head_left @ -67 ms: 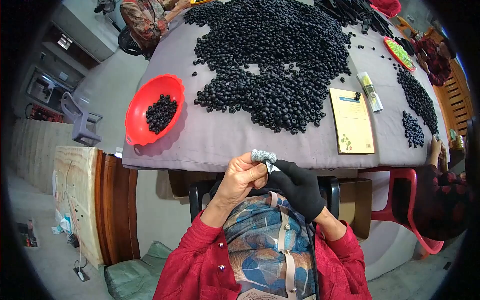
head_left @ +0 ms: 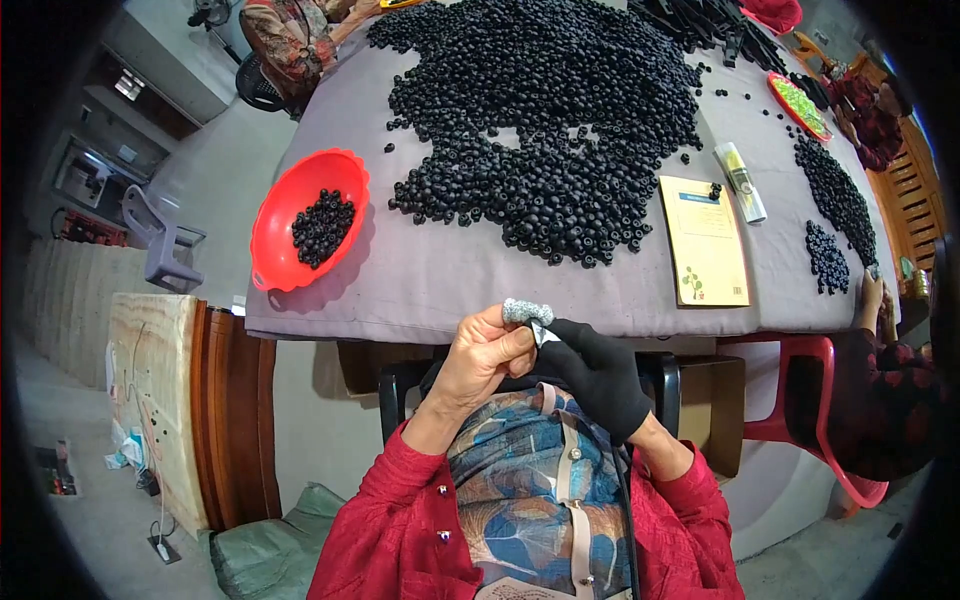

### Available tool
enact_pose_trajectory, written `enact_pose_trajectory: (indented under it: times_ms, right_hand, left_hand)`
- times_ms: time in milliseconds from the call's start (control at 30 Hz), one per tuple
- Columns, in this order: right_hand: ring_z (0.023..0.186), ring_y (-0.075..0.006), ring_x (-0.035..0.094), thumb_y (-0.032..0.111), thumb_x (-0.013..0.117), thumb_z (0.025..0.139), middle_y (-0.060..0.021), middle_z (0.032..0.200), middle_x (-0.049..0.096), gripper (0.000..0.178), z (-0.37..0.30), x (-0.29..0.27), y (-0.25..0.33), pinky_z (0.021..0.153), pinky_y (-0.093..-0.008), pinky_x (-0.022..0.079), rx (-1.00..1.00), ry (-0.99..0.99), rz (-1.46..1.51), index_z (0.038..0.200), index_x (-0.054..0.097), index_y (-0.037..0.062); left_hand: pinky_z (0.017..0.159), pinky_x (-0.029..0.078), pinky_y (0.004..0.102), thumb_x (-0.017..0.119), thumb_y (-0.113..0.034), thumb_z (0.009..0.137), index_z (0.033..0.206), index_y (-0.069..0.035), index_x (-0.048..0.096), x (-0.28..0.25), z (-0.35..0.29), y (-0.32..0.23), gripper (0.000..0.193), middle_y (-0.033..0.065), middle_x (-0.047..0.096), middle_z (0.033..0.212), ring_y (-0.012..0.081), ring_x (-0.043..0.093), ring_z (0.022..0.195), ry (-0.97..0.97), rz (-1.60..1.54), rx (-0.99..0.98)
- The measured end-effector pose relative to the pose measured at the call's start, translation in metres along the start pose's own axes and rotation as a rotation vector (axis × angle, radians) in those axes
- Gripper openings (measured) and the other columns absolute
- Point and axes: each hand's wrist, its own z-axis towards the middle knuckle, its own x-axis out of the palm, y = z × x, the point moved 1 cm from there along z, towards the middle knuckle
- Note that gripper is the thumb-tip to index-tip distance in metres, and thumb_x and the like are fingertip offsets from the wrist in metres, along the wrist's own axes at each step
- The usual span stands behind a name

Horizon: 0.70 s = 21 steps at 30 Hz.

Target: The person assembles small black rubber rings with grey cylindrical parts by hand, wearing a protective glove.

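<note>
Unchanged since a moment ago: my bare left hand (head_left: 487, 352) and gloved right hand (head_left: 590, 372) both pinch the small grey piece (head_left: 527, 312), below the surface (head_left: 450, 280).

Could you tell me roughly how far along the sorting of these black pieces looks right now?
Early, it seems. Done: only a small clump lies in the red bowl. In hand: the bare left hand and black-gloved right hand pinch a small grey piece together. Left: the big pile of black pieces covers the table.
</note>
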Motion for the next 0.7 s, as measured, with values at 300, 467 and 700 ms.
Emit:
enact_pose_trajectory:
  times_ms: [300, 467, 700]
  right_hand:
    - [0.073, -0.0069, 0.056, 0.01, 0.059, 0.083, -0.0073, 0.084, 0.064, 0.024, 0.0007, -0.0012, -0.0028, 0.066, -0.0235, 0.047, 0.012, 0.017, 0.103, 0.105, 0.058, -0.0006]
    - [0.072, -0.0068, 0.056, 0.009, 0.059, 0.083, -0.0077, 0.083, 0.064, 0.024, 0.0012, -0.0007, -0.0045, 0.065, -0.0233, 0.047, 0.021, 0.005, 0.077, 0.105, 0.059, -0.0004]
    - [0.07, -0.0072, 0.057, 0.01, 0.059, 0.083, -0.0087, 0.081, 0.064, 0.024, 0.0017, -0.001, -0.0041, 0.063, -0.0232, 0.047, -0.017, -0.003, 0.016, 0.105, 0.059, 0.001]
  left_hand:
    - [0.049, 0.035, 0.019, 0.055, -0.005, 0.084, 0.099, 0.0, 0.059, 0.0015, 0.0007, -0.0013, 0.016, 0.0009, 0.053, 0.067, 0.0059, 0.042, 0.052, -0.001, -0.065, -0.026]
    - [0.049, 0.036, 0.0192, 0.055, -0.005, 0.084, 0.1, 0.0, 0.059, -0.0006, 0.0014, 0.0023, 0.017, 0.0009, 0.053, 0.067, 0.0061, 0.042, 0.052, 0.001, -0.049, -0.014]
    - [0.05, 0.037, 0.019, 0.055, -0.005, 0.084, 0.101, 0.0, 0.059, -0.0012, 0.0017, 0.0037, 0.018, 0.0004, 0.054, 0.067, 0.0063, 0.044, 0.053, -0.021, -0.03, -0.017]
